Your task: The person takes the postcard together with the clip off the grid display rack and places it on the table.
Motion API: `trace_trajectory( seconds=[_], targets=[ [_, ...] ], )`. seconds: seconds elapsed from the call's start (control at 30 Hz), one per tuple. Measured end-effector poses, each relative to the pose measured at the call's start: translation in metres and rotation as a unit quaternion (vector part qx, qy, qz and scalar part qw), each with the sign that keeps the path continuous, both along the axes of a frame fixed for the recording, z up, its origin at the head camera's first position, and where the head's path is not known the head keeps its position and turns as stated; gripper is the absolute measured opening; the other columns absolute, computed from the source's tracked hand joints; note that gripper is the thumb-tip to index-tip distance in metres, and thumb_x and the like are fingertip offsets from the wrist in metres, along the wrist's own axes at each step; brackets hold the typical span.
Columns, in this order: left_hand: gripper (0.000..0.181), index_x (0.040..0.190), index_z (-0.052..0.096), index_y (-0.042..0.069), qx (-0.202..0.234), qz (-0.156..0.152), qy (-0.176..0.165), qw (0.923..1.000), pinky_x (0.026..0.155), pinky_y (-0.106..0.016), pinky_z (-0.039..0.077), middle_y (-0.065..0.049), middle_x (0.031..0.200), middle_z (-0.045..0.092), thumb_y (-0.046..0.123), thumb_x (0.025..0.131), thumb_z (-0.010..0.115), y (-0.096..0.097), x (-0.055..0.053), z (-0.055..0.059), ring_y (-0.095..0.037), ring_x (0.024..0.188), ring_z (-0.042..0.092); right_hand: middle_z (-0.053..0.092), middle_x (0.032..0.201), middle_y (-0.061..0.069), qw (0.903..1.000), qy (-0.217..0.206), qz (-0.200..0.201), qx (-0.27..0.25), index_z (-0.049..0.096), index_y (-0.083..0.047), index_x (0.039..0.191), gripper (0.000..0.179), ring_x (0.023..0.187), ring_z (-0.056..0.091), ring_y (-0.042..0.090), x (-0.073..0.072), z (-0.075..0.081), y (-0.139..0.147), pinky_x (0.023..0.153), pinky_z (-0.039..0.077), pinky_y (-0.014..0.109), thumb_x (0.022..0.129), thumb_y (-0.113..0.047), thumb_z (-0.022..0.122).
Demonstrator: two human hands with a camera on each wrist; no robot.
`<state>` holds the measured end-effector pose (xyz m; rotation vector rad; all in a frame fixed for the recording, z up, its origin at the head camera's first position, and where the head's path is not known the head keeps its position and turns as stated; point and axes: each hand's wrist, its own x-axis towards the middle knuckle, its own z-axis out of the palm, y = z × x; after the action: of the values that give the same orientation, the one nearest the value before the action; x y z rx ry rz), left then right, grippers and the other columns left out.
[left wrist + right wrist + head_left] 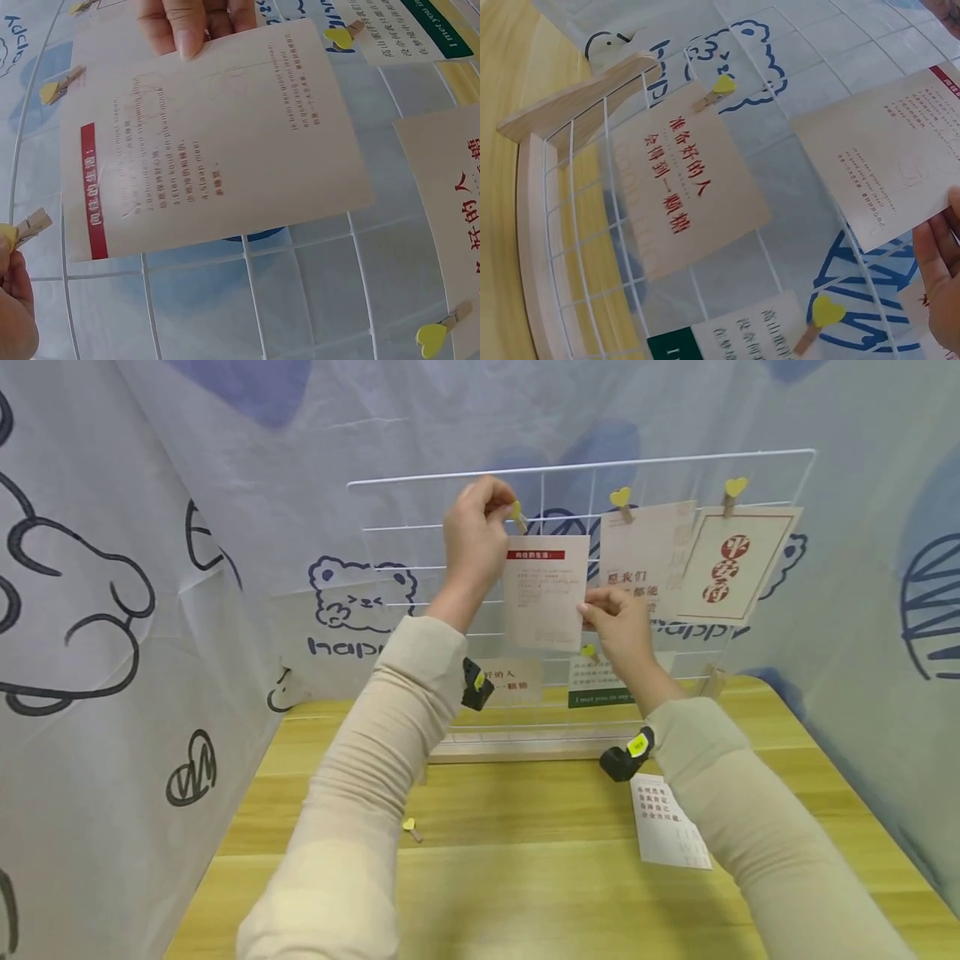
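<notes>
A white card with a red title bar (546, 602) is held up in front of the white wire grid (420, 567). My right hand (621, 622) pinches its right edge between thumb and fingers. At the card's upper left, my left hand (480, 531) pinches a small wooden clothespin with a yellow heart (31, 228). In the left wrist view this clothespin is apart from the card, just beyond its red-bar end. Two clipped cards, one with large red characters (648, 539) and one with a red border (776, 560), hang to the right.
Lower on the grid hang a card with red text (682, 180) and a green-edged card (592, 683), with heart clothespins. On the wooden table (315, 827) lie a loose clothespin (412, 829) and another card (667, 827). The grid's wooden base (525, 750) stands at the back.
</notes>
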<state>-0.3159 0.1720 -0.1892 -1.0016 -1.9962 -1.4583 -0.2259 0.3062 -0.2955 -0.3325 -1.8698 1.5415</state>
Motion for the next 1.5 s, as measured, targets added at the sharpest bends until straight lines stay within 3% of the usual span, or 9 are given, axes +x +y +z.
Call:
trace_trajectory(
  seconds=[0.27, 0.63, 1.1, 1.2, 1.23, 1.33, 1.43, 1.47, 1.5],
  targets=[
    [0.006, 0.085, 0.055, -0.003, 0.039, -0.042, -0.084, 0.9948, 0.065, -0.015, 0.040, -0.007, 0.081, 0.054, -0.006, 0.081, 0.052, -0.011, 0.003, -0.014, -0.011, 0.073, 0.047, 0.058, 0.085, 0.009, 0.9997, -0.014, 0.016, -0.013, 0.058, 0.000, 0.093, 0.017, 0.070, 0.055, 0.014, 0.011, -0.018, 0.002, 0.068, 0.048, 0.024, 0.078, -0.008, 0.062],
    [0.010, 0.090, 0.056, -0.001, 0.057, -0.087, -0.213, 0.9714, 0.071, -0.019, 0.043, -0.005, 0.087, 0.055, -0.002, 0.080, 0.055, -0.027, 0.013, -0.043, -0.012, 0.080, 0.049, 0.056, 0.083, 0.010, 0.9984, -0.047, 0.032, 0.005, 0.053, 0.008, 0.099, 0.022, 0.068, 0.054, 0.012, 0.028, -0.029, -0.004, 0.069, 0.049, 0.025, 0.081, -0.003, 0.057],
    [0.011, 0.090, 0.056, -0.001, 0.073, -0.096, -0.269, 0.9556, 0.074, -0.021, 0.043, -0.006, 0.087, 0.055, -0.002, 0.079, 0.057, -0.044, 0.024, -0.075, -0.014, 0.081, 0.050, 0.056, 0.085, 0.015, 0.9974, -0.039, 0.061, -0.004, 0.052, 0.010, 0.098, 0.022, 0.070, 0.057, 0.017, 0.041, -0.044, -0.007, 0.071, 0.049, 0.030, 0.081, -0.003, 0.057],
    [0.011, 0.090, 0.056, -0.001, 0.075, -0.096, -0.279, 0.9526, 0.075, -0.021, 0.043, -0.007, 0.088, 0.055, -0.003, 0.079, 0.056, -0.048, 0.025, -0.083, -0.014, 0.081, 0.050, 0.056, 0.087, 0.018, 0.9972, -0.031, 0.067, -0.011, 0.054, 0.008, 0.096, 0.023, 0.073, 0.057, 0.022, 0.039, -0.056, 0.000, 0.071, 0.049, 0.033, 0.080, -0.008, 0.060],
    [0.011, 0.091, 0.056, -0.001, 0.075, -0.097, -0.281, 0.9519, 0.075, -0.021, 0.043, -0.007, 0.088, 0.055, -0.003, 0.079, 0.056, -0.049, 0.025, -0.086, -0.014, 0.081, 0.050, 0.057, 0.086, 0.017, 0.9959, -0.013, 0.086, -0.024, 0.055, 0.006, 0.095, 0.022, 0.073, 0.057, 0.022, 0.022, -0.082, 0.018, 0.070, 0.049, 0.031, 0.080, -0.008, 0.061],
    [0.012, 0.091, 0.055, -0.002, 0.076, -0.098, -0.289, 0.9491, 0.076, -0.022, 0.044, -0.008, 0.089, 0.055, -0.003, 0.080, 0.056, -0.053, 0.027, -0.094, -0.014, 0.082, 0.050, 0.057, 0.085, 0.015, 0.9944, -0.003, 0.099, -0.038, 0.056, 0.004, 0.094, 0.023, 0.073, 0.057, 0.022, 0.024, -0.093, 0.023, 0.070, 0.049, 0.031, 0.078, -0.011, 0.063],
    [0.012, 0.091, 0.055, -0.001, 0.076, -0.095, -0.301, 0.9460, 0.078, -0.023, 0.044, -0.007, 0.089, 0.055, -0.002, 0.080, 0.056, -0.058, 0.029, -0.102, -0.014, 0.083, 0.051, 0.057, 0.085, 0.015, 0.9939, 0.001, 0.102, -0.040, 0.055, 0.005, 0.095, 0.020, 0.072, 0.057, 0.020, 0.033, -0.096, 0.021, 0.069, 0.050, 0.029, 0.080, -0.007, 0.060],
    [0.012, 0.091, 0.055, -0.001, 0.076, -0.092, -0.305, 0.9448, 0.078, -0.023, 0.044, -0.007, 0.089, 0.055, -0.002, 0.080, 0.056, -0.059, 0.030, -0.104, -0.015, 0.083, 0.051, 0.057, 0.085, 0.015, 0.9960, -0.016, 0.084, -0.028, 0.054, 0.008, 0.096, 0.021, 0.071, 0.057, 0.019, 0.052, -0.074, 0.004, 0.069, 0.050, 0.029, 0.080, -0.006, 0.059],
    [0.012, 0.092, 0.055, 0.000, 0.077, -0.088, -0.309, 0.9439, 0.078, -0.024, 0.044, -0.007, 0.090, 0.055, -0.001, 0.080, 0.056, -0.061, 0.031, -0.106, -0.015, 0.084, 0.051, 0.057, 0.084, 0.014, 0.9958, -0.020, 0.086, -0.024, 0.053, 0.009, 0.096, 0.019, 0.070, 0.057, 0.017, 0.058, -0.070, 0.000, 0.068, 0.050, 0.028, 0.081, -0.004, 0.057]
  ],
)
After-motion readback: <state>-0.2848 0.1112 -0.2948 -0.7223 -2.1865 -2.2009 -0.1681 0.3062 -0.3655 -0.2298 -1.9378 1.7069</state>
